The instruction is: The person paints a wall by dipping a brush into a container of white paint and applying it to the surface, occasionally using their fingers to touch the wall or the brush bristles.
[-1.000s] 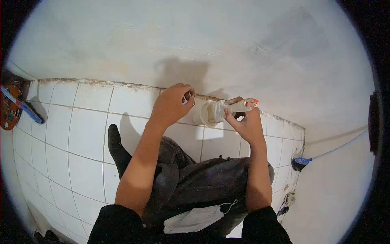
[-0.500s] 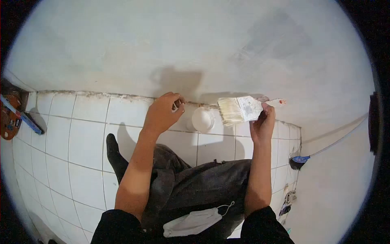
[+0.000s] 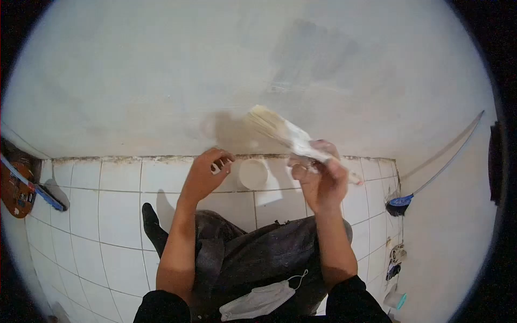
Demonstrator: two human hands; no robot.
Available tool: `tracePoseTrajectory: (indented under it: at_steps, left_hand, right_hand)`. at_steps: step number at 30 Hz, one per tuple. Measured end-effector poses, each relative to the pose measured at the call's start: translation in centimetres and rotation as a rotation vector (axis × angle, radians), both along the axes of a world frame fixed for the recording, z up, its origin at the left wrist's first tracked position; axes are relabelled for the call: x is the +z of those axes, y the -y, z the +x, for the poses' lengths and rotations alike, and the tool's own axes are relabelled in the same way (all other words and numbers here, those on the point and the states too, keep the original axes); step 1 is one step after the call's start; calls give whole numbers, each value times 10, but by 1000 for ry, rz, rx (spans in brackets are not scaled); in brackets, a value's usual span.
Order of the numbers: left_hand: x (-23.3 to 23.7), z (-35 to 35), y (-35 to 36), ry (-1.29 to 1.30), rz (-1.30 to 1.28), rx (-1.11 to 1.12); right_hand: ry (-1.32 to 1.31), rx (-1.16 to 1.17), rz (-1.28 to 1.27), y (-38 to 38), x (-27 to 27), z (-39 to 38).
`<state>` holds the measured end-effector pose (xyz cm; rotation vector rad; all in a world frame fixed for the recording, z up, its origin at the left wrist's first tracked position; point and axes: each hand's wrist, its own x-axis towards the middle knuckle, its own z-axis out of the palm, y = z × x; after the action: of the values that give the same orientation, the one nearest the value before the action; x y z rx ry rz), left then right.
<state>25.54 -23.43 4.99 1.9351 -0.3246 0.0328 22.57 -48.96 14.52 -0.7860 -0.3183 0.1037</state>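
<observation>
In the head view, my right hand is closed around the handle of a wide paintbrush. Its pale bristles angle up and left in front of the wall, and white paint coats the ferrule. To the left, my left hand hovers over the tiles by the wall base, fingers loosely curled with a gap between thumb and fingertips. Between both hands, a small white cup stands on the floor, just right of my left fingertips.
A pale wall with a grey patch rises ahead from white floor tiles. A blue brush lies at left; a long-handled broom leans at right. A white face mask rests on my lap.
The paintbrush has swung from level to tilted, bristles up and left toward the wall, as my right hand turned. My left hand's fingers have loosened slightly. The view has tipped upward.
</observation>
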Motion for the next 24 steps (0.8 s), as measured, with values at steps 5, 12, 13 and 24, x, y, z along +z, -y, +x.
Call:
tracePoseTrajectory:
  at_steps: [5, 12, 13, 24]
  left_hand:
    - [10, -19, 17, -34, -163, -85]
    - [4, -17, 5, 17, 193, -23]
    - [3, -16, 6, 11, 200, -22]
    - [9, -17, 5, 8, 229, -21]
  right_hand:
    - [313, -290, -825, -32, -11, -20]
    - [182, 34, -546, -29, 3, -30]
    - [184, 24, -542, -27, 2, -29]
    - [89, -71, -444, -25, 21, -28]
